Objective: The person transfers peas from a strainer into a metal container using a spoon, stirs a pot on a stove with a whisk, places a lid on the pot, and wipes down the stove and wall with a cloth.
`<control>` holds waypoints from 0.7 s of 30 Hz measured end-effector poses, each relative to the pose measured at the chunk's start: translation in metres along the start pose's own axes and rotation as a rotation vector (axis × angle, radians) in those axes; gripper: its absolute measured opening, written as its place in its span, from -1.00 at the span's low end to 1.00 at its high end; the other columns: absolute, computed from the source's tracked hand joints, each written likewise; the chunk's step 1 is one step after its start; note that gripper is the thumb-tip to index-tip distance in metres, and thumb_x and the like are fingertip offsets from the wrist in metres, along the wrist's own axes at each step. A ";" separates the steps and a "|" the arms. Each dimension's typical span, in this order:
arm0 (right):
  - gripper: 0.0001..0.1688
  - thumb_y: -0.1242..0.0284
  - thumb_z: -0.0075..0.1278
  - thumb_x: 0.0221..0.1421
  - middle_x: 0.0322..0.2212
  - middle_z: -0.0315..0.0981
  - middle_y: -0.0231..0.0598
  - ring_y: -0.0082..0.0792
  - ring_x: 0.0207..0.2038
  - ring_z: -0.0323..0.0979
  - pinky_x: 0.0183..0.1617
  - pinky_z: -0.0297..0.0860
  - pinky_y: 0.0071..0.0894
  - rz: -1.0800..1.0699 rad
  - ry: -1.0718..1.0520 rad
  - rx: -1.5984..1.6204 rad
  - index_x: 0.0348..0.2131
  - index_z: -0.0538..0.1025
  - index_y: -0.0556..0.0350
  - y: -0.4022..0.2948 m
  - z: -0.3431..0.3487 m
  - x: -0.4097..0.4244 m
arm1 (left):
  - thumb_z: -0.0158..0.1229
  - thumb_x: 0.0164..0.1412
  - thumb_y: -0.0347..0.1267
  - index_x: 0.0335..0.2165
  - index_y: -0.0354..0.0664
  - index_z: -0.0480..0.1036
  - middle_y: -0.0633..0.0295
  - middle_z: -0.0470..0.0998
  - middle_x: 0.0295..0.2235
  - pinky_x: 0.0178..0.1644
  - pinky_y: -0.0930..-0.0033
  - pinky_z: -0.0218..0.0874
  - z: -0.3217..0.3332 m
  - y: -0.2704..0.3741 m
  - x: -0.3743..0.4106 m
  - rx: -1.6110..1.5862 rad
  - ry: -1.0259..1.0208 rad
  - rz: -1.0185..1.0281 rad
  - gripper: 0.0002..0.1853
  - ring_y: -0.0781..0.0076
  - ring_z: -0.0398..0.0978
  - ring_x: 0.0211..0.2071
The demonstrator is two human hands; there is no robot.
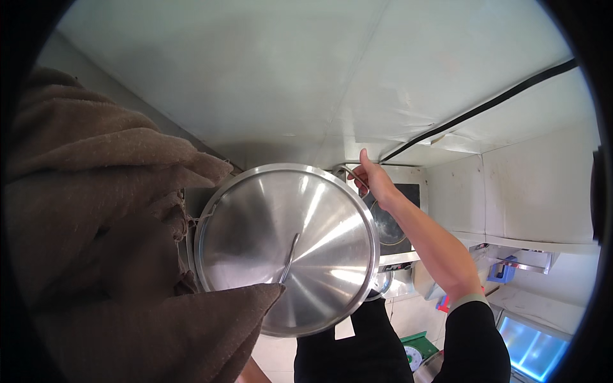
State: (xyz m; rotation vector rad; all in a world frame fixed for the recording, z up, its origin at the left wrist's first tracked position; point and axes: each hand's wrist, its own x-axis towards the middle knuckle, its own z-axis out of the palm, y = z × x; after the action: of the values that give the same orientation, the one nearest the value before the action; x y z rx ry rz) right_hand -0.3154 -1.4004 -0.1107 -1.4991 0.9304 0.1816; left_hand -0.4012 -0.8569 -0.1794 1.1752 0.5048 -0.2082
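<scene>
A large round stainless steel pot lid (pixel 325 239) covers a pot in the middle of the view, with a metal bar handle (pixel 290 258) on its top. My right hand (pixel 372 179) is at the pot's looped side handle (pixel 346 168), fingers through the loop and thumb raised. A brown cloth (pixel 119 158) fills the left side, and one corner of it lies over the lid near the bar handle. My left hand is hidden; only a bit of forearm shows below the cloth.
Right of the pot is a cooktop with a black glass plate (pixel 407 246) against a pale wall. A black cable (pixel 479 112) runs along the wall. Lower right are a green dial scale (pixel 424 342), a blue plastic item (pixel 500 271) and a lit glass-fronted unit (pixel 531 344).
</scene>
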 end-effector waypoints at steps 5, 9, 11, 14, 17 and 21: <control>0.00 -0.32 -0.53 0.19 -0.70 0.18 -0.43 -0.50 -0.60 0.10 -0.44 0.08 -0.48 0.050 0.029 0.015 -0.46 0.52 0.24 0.027 0.005 0.036 | 0.03 0.15 -0.09 -0.10 -0.20 0.39 0.24 0.48 -0.13 -0.01 0.25 0.21 0.008 -0.017 0.034 -0.018 0.056 -0.115 -0.53 0.33 0.40 -0.10; 0.00 -0.34 -0.51 0.17 -0.68 0.18 -0.43 -0.49 -0.59 0.08 -0.42 0.08 -0.48 0.096 0.018 0.054 -0.45 0.53 0.23 0.061 0.011 0.069 | 0.03 0.10 -0.14 -0.19 -0.17 0.43 0.26 0.51 -0.21 -0.10 0.29 0.22 0.006 -0.037 0.057 -0.043 0.146 -0.224 -0.61 0.36 0.42 -0.18; 0.01 -0.36 -0.50 0.15 -0.67 0.19 -0.43 -0.49 -0.58 0.11 -0.42 0.09 -0.48 0.143 0.054 0.050 -0.45 0.53 0.23 0.074 0.004 0.072 | 0.03 0.08 -0.16 -0.23 -0.15 0.45 0.27 0.52 -0.25 -0.14 0.31 0.23 0.035 -0.037 0.067 -0.006 0.168 -0.303 -0.64 0.38 0.43 -0.23; 0.01 -0.36 -0.48 0.15 -0.66 0.21 -0.41 -0.49 -0.55 0.11 -0.41 0.08 -0.47 0.147 0.060 0.081 -0.45 0.53 0.24 0.092 0.004 0.088 | -0.02 0.06 -0.19 -0.35 -0.17 0.47 0.32 0.53 -0.36 -0.25 0.38 0.19 0.055 -0.043 0.078 0.047 0.225 -0.340 -0.70 0.42 0.45 -0.30; -0.03 -0.34 -0.43 0.15 -0.65 0.20 -0.40 -0.49 -0.52 0.11 -0.37 0.05 -0.48 0.126 0.014 0.160 -0.45 0.52 0.23 0.083 0.007 0.100 | -0.02 0.06 -0.16 -0.27 -0.18 0.46 0.26 0.52 -0.28 -0.12 0.28 0.18 0.039 -0.054 0.092 0.036 0.220 -0.345 -0.63 0.35 0.42 -0.20; -0.04 -0.34 -0.41 0.14 -0.64 0.23 -0.41 -0.50 -0.53 0.13 -0.38 0.09 -0.50 0.121 0.047 0.105 -0.43 0.54 0.21 0.077 0.000 0.108 | -0.02 0.04 -0.16 -0.23 -0.19 0.45 0.22 0.51 -0.23 -0.03 0.22 0.17 0.049 -0.057 0.091 0.010 0.237 -0.353 -0.60 0.29 0.41 -0.13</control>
State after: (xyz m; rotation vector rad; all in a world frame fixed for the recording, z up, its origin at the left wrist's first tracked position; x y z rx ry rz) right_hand -0.2934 -1.4365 -0.2361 -1.3567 1.0535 0.1832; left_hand -0.3327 -0.9144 -0.2562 1.1205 0.9219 -0.3770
